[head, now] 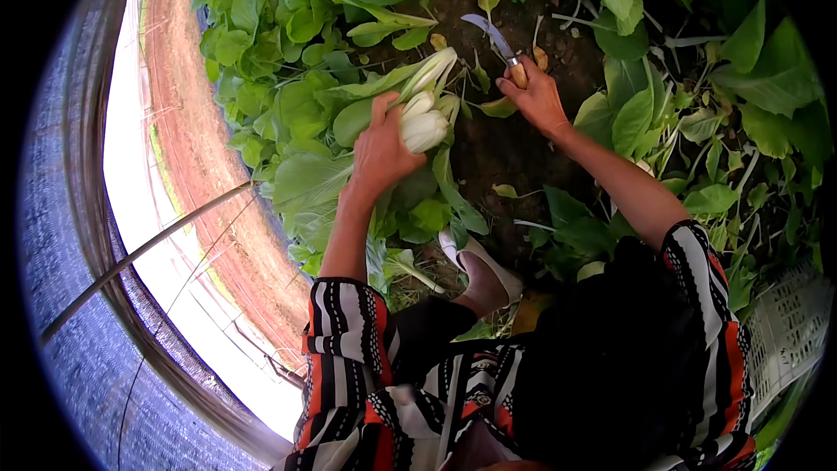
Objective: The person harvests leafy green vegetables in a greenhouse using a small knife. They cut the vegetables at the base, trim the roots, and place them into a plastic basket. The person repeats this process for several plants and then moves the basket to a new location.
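My left hand (386,147) grips a bundle of leafy greens by their thick pale stems (424,127), whose bases point up and right. Their broad green leaves hang below and left of the hand, blending with the plants behind. In my right hand (537,95) is a curved harvesting knife (500,42) with a wooden handle and a metal collar. Its blade points up and left over bare soil, apart from the stems. A few small yellowing leaves (498,107) lie between the two hands.
Dense leafy greens (261,33) grow at the upper left. Cut leaves and stems (654,104) lie on the dark soil (497,163) to the right. A white slotted plastic crate (788,327) stands at lower right. My shoe (487,268) is below the bundle. A metal pole (150,252) crosses the left side.
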A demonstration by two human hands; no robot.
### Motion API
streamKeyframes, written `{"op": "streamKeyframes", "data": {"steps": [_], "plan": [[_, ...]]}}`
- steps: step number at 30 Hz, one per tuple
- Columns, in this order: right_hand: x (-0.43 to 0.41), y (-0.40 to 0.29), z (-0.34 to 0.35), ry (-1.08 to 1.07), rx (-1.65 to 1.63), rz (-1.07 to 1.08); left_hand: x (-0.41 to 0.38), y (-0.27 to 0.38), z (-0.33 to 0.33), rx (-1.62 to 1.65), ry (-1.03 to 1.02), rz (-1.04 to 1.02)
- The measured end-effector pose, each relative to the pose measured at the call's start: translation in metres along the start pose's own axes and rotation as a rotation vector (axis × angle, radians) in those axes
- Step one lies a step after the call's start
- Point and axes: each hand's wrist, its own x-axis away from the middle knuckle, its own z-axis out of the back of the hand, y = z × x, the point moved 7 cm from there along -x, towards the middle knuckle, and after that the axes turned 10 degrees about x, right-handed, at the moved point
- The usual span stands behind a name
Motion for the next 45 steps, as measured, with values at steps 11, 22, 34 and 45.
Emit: {"op": "streamKeyframes", "data": {"steps": [11, 22, 34, 45], "plan": [[0.013, -0.119, 0.008, -0.549, -0.603, 0.082, 0.054, 0.052, 0.058, 0.220, 0.012, -0.115], [0.034, -0.216, 0.100, -0.401, -0.027, 0.461, 0.091, 0.117, 0.123, 0.788, -0.205, -0.184], [0.049, -0.176, 0.057, -0.626, -0.160, 0.198, 0.083, 0.045, 0.012, 1.507, -0.276, 0.190], [0.065, -0.162, 0.026, -1.117, -0.464, -0.083, 0.072, 0.059, 0.044, 1.134, -0.601, 0.157]]}}
